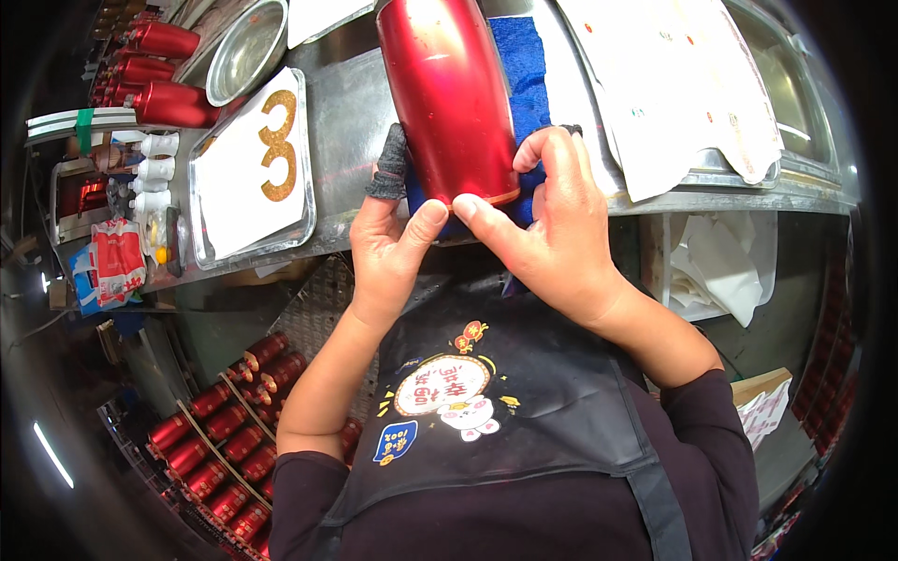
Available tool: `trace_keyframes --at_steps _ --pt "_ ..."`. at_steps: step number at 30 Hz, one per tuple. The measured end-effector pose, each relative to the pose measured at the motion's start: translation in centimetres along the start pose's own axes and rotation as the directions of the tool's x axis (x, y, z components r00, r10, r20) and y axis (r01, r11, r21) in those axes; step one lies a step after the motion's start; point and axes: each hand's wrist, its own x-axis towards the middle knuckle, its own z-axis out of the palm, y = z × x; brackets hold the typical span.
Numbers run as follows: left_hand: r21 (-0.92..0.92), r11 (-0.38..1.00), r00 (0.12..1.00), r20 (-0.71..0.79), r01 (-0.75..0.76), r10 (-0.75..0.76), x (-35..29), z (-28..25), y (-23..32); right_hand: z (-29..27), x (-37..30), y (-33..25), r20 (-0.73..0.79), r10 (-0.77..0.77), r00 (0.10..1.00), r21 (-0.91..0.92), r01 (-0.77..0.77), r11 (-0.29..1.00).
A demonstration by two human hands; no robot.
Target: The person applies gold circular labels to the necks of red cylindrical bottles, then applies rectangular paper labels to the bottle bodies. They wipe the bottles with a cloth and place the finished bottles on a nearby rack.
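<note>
A large glossy red bottle (pixel 449 103) lies with its near end toward me on a blue cloth (pixel 520 65) on the metal bench. My left hand (pixel 388 234) is at its near left side, dark tape wrapped round one finger and the thumb by the bottom edge. On the opposite side, my right hand (pixel 552 220) has its thumb pressed on the bottom rim and a bent finger against the bottle's side. Both hands are closed on this end of the bottle. Its far end runs out of the picture.
Left of the bottle, a tray (pixel 309 201) holds a white sheet with gold shapes, below a metal bowl (pixel 248 56). White sheets (pixel 673 84) cover the bench's right part. Several red bottles (pixel 173 105) lie at the far left; racked red bottles (pixel 224 425) stand low left. A bin (pixel 720 262) holds white paper.
</note>
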Motion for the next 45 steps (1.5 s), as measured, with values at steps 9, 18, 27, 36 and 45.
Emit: trace_keyframes --at_steps 9,18,27,36,45 --pt "0.002 1.000 0.999 -0.028 -0.029 0.029 -0.4 1.4 0.4 -1.2 0.0 -0.1 0.136 0.175 0.975 0.290 -0.208 0.934" --pt "0.037 0.999 0.996 -0.090 0.019 -0.016 -0.8 2.1 -0.1 -0.5 -0.4 -0.3 0.082 0.092 0.992 0.112 -0.101 0.989" --pt "0.308 0.944 0.979 -0.121 -0.118 0.162 -2.0 1.4 -0.6 -1.6 0.0 -0.5 0.229 0.308 0.923 0.287 -0.366 0.885" --pt "0.765 0.595 0.946 0.056 -0.246 0.318 -4.9 0.8 -2.0 0.7 0.1 -1.4 0.088 0.132 0.987 -0.065 -0.126 0.990" --pt "0.781 0.546 0.912 0.074 -0.305 0.404 -4.2 1.2 -1.9 0.2 -0.3 -0.4 0.097 0.149 0.984 0.137 -0.162 0.977"
